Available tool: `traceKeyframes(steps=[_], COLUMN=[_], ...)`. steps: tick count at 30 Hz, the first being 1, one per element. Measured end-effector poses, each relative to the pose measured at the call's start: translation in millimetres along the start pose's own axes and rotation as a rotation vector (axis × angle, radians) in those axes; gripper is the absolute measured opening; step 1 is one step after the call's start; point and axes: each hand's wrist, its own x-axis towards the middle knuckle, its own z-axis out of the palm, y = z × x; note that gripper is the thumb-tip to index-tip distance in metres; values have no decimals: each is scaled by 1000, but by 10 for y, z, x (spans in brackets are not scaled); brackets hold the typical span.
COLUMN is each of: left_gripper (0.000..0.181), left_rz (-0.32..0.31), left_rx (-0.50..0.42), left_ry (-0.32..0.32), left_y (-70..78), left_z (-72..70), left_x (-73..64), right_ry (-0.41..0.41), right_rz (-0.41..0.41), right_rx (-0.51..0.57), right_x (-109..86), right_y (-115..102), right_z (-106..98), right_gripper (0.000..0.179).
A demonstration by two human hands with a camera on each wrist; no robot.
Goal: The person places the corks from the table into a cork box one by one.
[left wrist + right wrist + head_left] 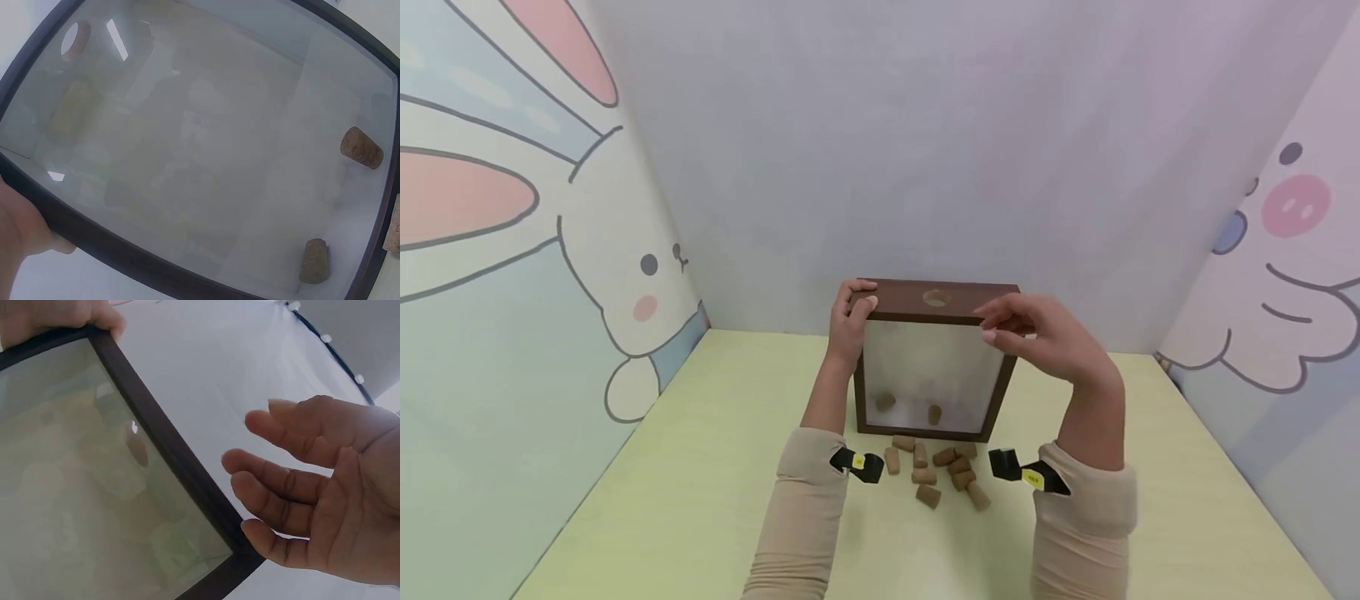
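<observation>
A shallow dark-brown wooden box [895, 296] with a clear front stands upright on the table, a round hole [937, 298] in its top. My left hand [848, 321] grips the top left corner, thumb on top. Inside the box, near the bottom, lie one cork [886, 402] and another cork [935, 414]; both also show through the pane in the left wrist view. By the top right corner hovers my right hand [1037, 337], its fingers loosely bent and holding nothing, as the right wrist view [331, 481] of that hand confirms.
Several loose corks [923, 476] lie scattered on the pale yellow-green table [730, 467] just in front of the box. A white cloth wall [820, 167] rises behind, and printed side panels with a rabbit [625, 308] and a pig [1240, 292] flank the table.
</observation>
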Motion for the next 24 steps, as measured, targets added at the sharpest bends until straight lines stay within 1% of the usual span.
traceKeyframes(steps=[2,4,7,10,11,17,20,24], left_gripper=[29,29,28,28,28,27,27,28], left_rz=[2,-2,-12,-12,-7,23,13,-4], left_rx=[0,0,2,-2,-2,-23,-29,-29], left_ry=[-6,-7,-8,-6,0,20,12,-6], left_y=[8,17,33,34,-15,-306,-296,-262], left_z=[2,2,2,3,-4,-56,-63,-65], left_x=[0,-2,-12,-16,0,109,111,105], right_ry=[60,96,117,130,133,118,87,48], right_rz=[-25,-40,-49,-28,-13,71,110,192], right_rx=[52,102,155,193,208,309,343,395], right_x=[-77,-157,-252,-321,-346,-493,-576,-683], right_y=[47,96,157,208,227,379,477,598], right_z=[84,167,283,380,410,592,679,778], right_gripper=[20,21,25,26,26,25,26,28])
